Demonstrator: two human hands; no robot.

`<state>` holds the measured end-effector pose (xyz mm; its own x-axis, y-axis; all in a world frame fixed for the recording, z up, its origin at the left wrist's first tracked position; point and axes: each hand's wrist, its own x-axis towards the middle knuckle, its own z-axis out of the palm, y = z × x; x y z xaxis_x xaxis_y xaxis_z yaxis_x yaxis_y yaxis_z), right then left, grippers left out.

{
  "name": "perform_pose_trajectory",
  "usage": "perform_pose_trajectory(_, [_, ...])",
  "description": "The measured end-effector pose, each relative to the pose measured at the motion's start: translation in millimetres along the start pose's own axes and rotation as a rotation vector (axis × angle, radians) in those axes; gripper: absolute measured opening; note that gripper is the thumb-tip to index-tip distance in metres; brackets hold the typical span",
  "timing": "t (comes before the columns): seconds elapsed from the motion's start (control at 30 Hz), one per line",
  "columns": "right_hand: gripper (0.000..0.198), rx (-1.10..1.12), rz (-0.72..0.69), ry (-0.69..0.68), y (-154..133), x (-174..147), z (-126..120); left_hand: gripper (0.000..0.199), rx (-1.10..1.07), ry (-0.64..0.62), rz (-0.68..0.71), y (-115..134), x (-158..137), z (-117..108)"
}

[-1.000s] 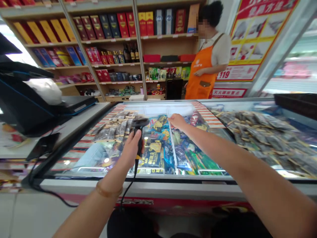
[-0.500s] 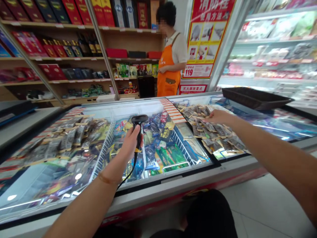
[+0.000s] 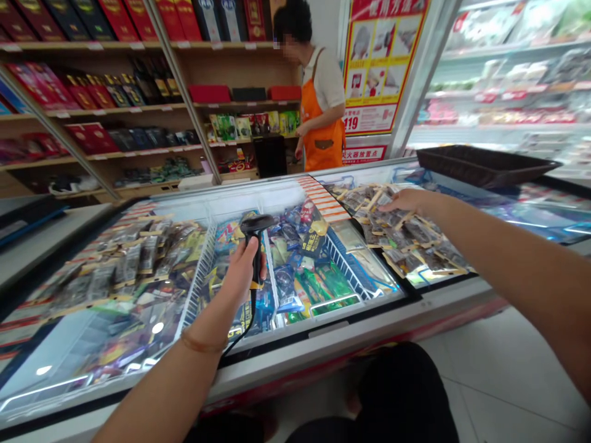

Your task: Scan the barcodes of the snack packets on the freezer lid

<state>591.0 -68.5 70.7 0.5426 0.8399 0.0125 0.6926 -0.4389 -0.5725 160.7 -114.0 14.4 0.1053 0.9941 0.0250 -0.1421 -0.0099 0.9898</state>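
Note:
My left hand [image 3: 244, 264] is wrapped round the handle of a black barcode scanner [image 3: 256, 227], held above the chest freezer's glass. Its black cable hangs down beside my wrist. At the right, my right hand [image 3: 409, 203] reaches onto a pile of small clear packets [image 3: 406, 237] with tan edges, lying on the freezer top. My thumb and fingers close at the edge of one packet [image 3: 379, 200]; the fingertips are partly hidden. A second pile of similar packets [image 3: 133, 249] is spread over the glass at the left.
Under the glass of the chest freezer [image 3: 323, 337], white wire baskets [image 3: 196, 289] hold coloured bags. A dark brown tray [image 3: 484, 166] rests at the back right. Behind the freezer, a person in an orange apron [image 3: 318, 123] stands near shelves of boxed goods [image 3: 210, 93].
My right hand has shifted slightly over the packets. The view has tilted down a little. The person in the apron has lowered an arm and leans forward. My left hand keeps the scanner.

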Motion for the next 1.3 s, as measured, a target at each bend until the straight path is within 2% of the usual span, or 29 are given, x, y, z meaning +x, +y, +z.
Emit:
perform_pose_trajectory(0.07, [0.015,0.349,0.055,-0.175,-25.4,-6.3,6.8,0.055,0.005,-0.007,-0.015,1.3,-1.5,0.6])
perform_pose_trajectory(0.13, [0.017,0.698,0.001,-0.31,-55.9,-15.1,23.6,0.055,0.015,-0.017,-0.025,2.1,-3.4,1.6])
perform_pose_trajectory(0.2, [0.019,0.802,-0.056,-0.39,-87.2,-25.1,51.9,0.056,0.027,-0.032,-0.02,2.0,-5.3,2.8])
perform_pose_trajectory(0.3, [0.008,0.976,-0.119,-0.454,-127.5,-39.7,109.1,0.056,0.044,-0.054,-0.008,1.1,-7.9,4.1])
perform_pose_trajectory(0.33, [0.011,1.043,-0.129,-0.459,-138.1,-44.1,129.0,0.055,0.048,-0.058,-0.007,0.9,-8.5,4.3])
perform_pose_trajectory(0.43, [0.017,1.21,-0.135,-0.462,-160.2,-54.6,180.3,0.054,0.063,-0.073,-0.018,0.4,-9.2,4.4])
perform_pose_trajectory(0.53, [0.023,1.267,-0.156,-0.432,-167.9,-58.3,210.7,0.055,0.074,-0.083,-0.04,-1.4,-7.7,4.3])
perform_pose_trajectory(0.63, [0.028,1.267,-0.191,-0.388,-166.1,-55.3,221.6,0.058,0.087,-0.095,-0.062,-5.3,-5.5,4.9])
perform_pose_trajectory(0.73, [0.032,1.288,-0.238,-0.41,-162.5,-51.4,222.8,0.057,0.096,-0.114,-0.067,-10.9,-3.8,6.1])
perform_pose_trajectory(0.9, [0.039,1.294,-0.24,-0.421,-161.6,-48.8,224.6,0.055,0.116,-0.135,-0.058,-18.9,-2.4,7.4])
perform_pose_trajectory(1.07, [0.045,1.283,-0.239,-0.386,-162.7,-49.4,225.9,0.053,0.151,-0.166,-0.046,-17.8,-4.3,9.1])
perform_pose_trajectory(1.3, [0.043,1.297,-0.247,-0.385,-163.6,-53.1,225.2,0.052,0.16,-0.221,-0.009,-14.4,-6.1,10.2])
